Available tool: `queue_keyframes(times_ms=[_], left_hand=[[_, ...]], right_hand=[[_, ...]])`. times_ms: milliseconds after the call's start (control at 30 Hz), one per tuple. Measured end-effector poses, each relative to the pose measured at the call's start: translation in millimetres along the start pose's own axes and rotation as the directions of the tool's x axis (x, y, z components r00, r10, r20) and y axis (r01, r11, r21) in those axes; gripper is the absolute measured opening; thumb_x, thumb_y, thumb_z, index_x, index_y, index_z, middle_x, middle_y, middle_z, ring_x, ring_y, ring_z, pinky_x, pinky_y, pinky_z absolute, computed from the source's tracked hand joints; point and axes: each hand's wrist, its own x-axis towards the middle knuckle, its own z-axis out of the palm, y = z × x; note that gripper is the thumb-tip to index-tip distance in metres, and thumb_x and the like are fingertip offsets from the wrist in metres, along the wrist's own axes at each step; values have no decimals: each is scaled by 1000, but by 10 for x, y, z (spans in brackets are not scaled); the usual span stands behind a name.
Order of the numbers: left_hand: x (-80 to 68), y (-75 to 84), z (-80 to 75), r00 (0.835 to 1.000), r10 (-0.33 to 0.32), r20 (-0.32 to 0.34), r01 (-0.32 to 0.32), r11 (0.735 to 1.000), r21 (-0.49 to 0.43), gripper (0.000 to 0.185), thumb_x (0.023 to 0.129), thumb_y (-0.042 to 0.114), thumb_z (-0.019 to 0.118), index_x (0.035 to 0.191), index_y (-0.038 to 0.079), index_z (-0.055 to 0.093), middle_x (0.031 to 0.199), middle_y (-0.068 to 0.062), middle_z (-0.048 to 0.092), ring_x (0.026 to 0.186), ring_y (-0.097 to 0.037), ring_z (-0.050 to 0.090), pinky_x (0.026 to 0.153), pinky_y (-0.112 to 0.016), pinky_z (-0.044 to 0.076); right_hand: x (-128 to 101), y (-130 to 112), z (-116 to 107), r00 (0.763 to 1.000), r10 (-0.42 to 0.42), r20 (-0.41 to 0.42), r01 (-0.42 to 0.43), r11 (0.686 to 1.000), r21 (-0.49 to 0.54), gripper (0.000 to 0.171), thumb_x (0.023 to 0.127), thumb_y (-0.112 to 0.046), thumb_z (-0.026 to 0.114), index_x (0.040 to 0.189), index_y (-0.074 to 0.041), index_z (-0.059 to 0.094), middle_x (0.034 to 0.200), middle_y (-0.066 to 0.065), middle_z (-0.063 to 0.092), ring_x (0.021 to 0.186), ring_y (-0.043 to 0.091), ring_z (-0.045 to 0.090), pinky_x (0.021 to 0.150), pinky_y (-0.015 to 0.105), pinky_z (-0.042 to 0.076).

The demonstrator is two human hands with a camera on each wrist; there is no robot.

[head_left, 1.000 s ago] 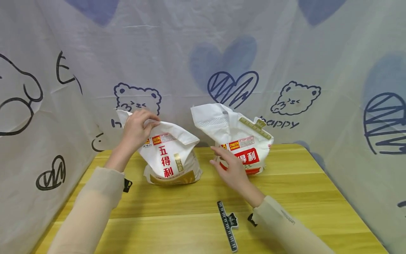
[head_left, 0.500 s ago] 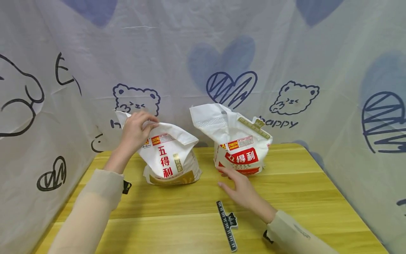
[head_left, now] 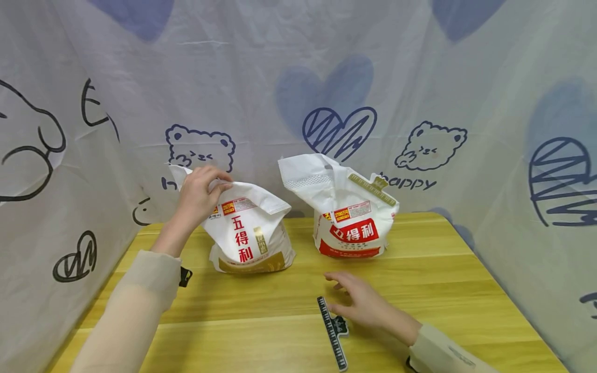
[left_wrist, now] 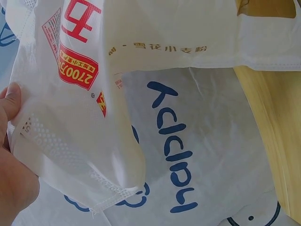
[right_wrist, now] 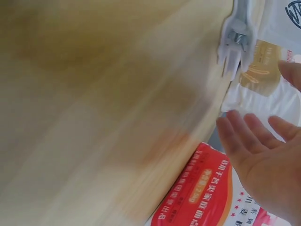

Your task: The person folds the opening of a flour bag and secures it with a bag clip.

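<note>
Flour bag with the gold band stood upright on the left part of the wooden desk in the head view, its white top folded over toward the right. The left hand pinched the rear left corner of that folded top, its fingers curled over the edge. A second flour bag with the red band stood just beside it to the right, apart from it, and a gold sealing clip lay clamped along its folded top. The right hand hovered low over the desk in front of the second bag, its fingers loosely spread and holding nothing, with its palm just beside a black sealing clip that lay flat on the near part of the desk. A printed cloth backdrop with bears and hearts hung behind and to both sides.

From the left wrist, the flour bag filled the upper left, its perforated top edge hanging down, and the left hand gripped that edge from the left, a thumb tip pressed on the white fabric. The backdrop showed behind and the desk at the right.

From the right wrist, the picture was blurred. The right hand showed with fingers straight and apart, empty. The desk filled most of the frame, and the second flour bag lay beyond the fingertips.
</note>
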Motion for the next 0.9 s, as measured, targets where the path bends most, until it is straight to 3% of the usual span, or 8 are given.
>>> queue_keyframes(times_ms=[167, 300, 400, 533, 667, 767, 900], left_hand=[[-8, 9, 2, 1000, 3, 3, -3, 1000, -3, 10, 94, 8, 76, 103, 7, 75, 112, -12, 72, 118, -37, 59, 112, -61, 38], [-16, 9, 8, 1000, 12, -5, -12, 1000, -4, 10, 93, 8, 76, 103, 7, 75, 110, -12, 72, 112, -36, 60, 108, -60, 41], [-17, 6, 11, 1000, 20, -11, -20, 1000, -3, 10, 93, 8, 76, 103, 7, 75, 109, -12, 72, 107, -34, 60, 104, -59, 42], [-10, -2, 12, 1000, 25, -15, -25, 1000, -3, 10, 93, 8, 76, 103, 7, 75, 108, -12, 72, 106, -34, 60, 102, -57, 43], [-8, -3, 7, 1000, 16, -7, -16, 1000, -1, 10, 94, 9, 76, 104, 7, 75, 109, -12, 72, 107, -34, 60, 103, -58, 43], [-13, -3, 6, 1000, 12, -3, -12, 1000, -2, 10, 94, 9, 75, 104, 7, 75, 110, -12, 72, 108, -34, 59, 104, -59, 42], [-21, -6, 8, 1000, 12, -6, -12, 1000, -2, 10, 94, 9, 76, 104, 7, 75, 109, -12, 72, 108, -34, 59, 104, -59, 42]], right_hand=[[-90, 37, -9, 992, 67, 111, -70, 997, 23, 71, 94, -35, 78, 153, -8, 48, 140, 5, 61, 123, 26, 62, 105, 51, 51], [-149, 53, -9, 988, 69, 137, -71, 997, 11, 72, 93, -36, 79, 152, -7, 49, 134, 3, 63, 120, 24, 63, 104, 49, 52], [-185, 66, -11, 989, 60, 137, -60, 998, -3, 69, 92, -34, 80, 148, -6, 52, 127, 1, 64, 111, 19, 63, 98, 40, 55], [-219, 92, -13, 987, 74, 143, -78, 997, 20, 61, 92, -35, 80, 141, -6, 59, 114, -4, 63, 97, 11, 59, 85, 28, 55], [-250, 107, -2, 988, 70, 139, -77, 996, 50, 41, 93, -36, 79, 122, -9, 69, 102, -6, 62, 86, 8, 58, 76, 24, 54], [-267, 111, 3, 991, 42, 126, -48, 998, 46, 27, 94, -35, 78, 110, -14, 72, 97, -6, 62, 83, 6, 57, 73, 23, 53], [-277, 107, 0, 993, 16, 119, -21, 999, 39, 22, 95, -34, 77, 107, -16, 72, 95, -7, 61, 82, 6, 56, 72, 23, 52]])
